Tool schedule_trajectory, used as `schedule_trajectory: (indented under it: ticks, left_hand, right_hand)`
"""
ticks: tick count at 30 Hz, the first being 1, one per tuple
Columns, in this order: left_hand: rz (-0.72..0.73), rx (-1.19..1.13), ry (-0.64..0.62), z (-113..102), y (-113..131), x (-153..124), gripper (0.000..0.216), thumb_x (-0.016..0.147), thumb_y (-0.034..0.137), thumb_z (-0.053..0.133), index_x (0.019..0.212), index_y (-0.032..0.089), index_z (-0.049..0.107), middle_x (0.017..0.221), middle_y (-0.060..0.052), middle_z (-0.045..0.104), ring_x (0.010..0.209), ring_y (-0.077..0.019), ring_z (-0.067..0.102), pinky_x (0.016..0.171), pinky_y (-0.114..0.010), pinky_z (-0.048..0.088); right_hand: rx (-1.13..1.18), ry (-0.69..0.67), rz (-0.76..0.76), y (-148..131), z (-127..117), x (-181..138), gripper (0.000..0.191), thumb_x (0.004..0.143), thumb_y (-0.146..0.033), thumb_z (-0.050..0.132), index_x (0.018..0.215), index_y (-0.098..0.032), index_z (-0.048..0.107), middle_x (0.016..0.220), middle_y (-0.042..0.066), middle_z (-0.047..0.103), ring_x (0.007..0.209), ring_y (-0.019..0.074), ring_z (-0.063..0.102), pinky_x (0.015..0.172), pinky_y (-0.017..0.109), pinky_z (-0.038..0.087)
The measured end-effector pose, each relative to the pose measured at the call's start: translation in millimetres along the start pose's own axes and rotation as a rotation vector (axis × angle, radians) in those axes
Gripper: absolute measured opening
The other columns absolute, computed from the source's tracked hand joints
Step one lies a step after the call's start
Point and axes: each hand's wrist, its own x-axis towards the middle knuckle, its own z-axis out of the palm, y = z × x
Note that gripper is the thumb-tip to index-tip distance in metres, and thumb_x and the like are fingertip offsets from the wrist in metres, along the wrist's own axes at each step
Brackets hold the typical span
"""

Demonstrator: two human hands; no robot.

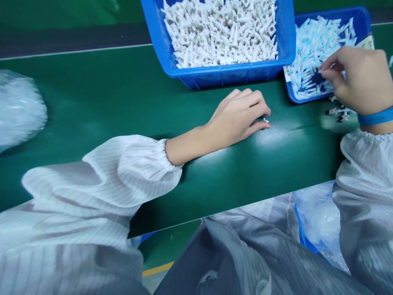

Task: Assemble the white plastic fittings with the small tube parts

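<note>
My left hand [241,112] rests low over the green table, its fingers curled. A small white plastic part [265,120] shows between its thumb and fingertips. My right hand [362,80], with a blue band at the wrist, is above the shallow blue tray [302,99]. Its thumb and forefinger pinch a small pale plastic piece [320,71], mostly covered by the fingertips. Many slim white and light-blue pieces [316,45] fill that tray. Beyond my left hand stands a deeper blue bin [230,73] heaped with white pointed, hollow plastic parts [221,32].
Several small white and dark parts [340,112] lie on the table [101,98] below my right hand. A clear plastic bag [21,108] of pale pieces sits at the far left. Below the table's front edge is another bag [322,217] in a blue container.
</note>
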Motion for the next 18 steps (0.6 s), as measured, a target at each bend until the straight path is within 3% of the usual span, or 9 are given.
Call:
schedule_trajectory:
  ticks: [3, 6, 9, 12, 18]
  left_hand:
    - [0.003, -0.01, 0.003, 3.0, 1.1, -1.4, 0.029, 0.122, 0.041, 0.058, 0.124, 0.024, 0.08, 0.114, -0.01, 0.082, 0.112, -0.028, 0.076, 0.102, -0.044, 0.054]
    - [-0.019, -0.038, -0.017, 2.4, 3.5, -1.2, 0.03, 0.122, 0.043, 0.059, 0.126, 0.024, 0.082, 0.11, -0.008, 0.082, 0.112, -0.0262, 0.075, 0.102, -0.041, 0.051]
    - [-0.054, -0.056, -0.051, -1.3, 6.4, 0.6, 0.033, 0.123, 0.044, 0.058, 0.126, 0.024, 0.085, 0.113, -0.009, 0.083, 0.113, -0.0269, 0.073, 0.101, -0.041, 0.049]
    - [-0.077, -0.068, -0.071, -4.7, 8.5, 2.7, 0.032, 0.122, 0.044, 0.06, 0.127, 0.026, 0.086, 0.115, -0.009, 0.084, 0.115, -0.0285, 0.073, 0.1, -0.042, 0.048]
    - [-0.114, -0.096, -0.093, -7.1, 11.4, 7.1, 0.027, 0.12, 0.041, 0.064, 0.125, 0.026, 0.086, 0.114, -0.008, 0.083, 0.118, -0.0297, 0.072, 0.101, -0.042, 0.049]
  right_hand:
    - [0.168, 0.098, -0.058, -14.5, -7.6, -11.4, 0.029, 0.119, -0.044, 0.052, 0.138, -0.029, 0.069, 0.13, 0.007, 0.087, 0.124, 0.0285, 0.084, 0.115, 0.051, 0.061]
    - [0.322, 0.077, -0.296, -33.3, -11.5, -21.5, 0.02, 0.121, -0.045, 0.057, 0.123, -0.03, 0.069, 0.109, 0.003, 0.087, 0.101, 0.0196, 0.085, 0.095, 0.036, 0.061]
    - [0.336, 0.055, -0.54, -51.0, -7.2, -28.5, 0.016, 0.12, -0.039, 0.06, 0.114, -0.028, 0.07, 0.099, 0.003, 0.083, 0.088, 0.0195, 0.08, 0.083, 0.036, 0.059]
    - [0.377, 0.026, -0.632, -64.0, 4.1, -31.9, 0.019, 0.12, -0.035, 0.059, 0.114, -0.029, 0.076, 0.097, 0.003, 0.081, 0.089, 0.0234, 0.077, 0.081, 0.04, 0.059]
    - [0.478, -0.026, -0.642, -72.1, 21.1, -31.4, 0.025, 0.12, -0.032, 0.058, 0.117, -0.03, 0.082, 0.11, 0.004, 0.086, 0.101, 0.0253, 0.08, 0.093, 0.042, 0.063]
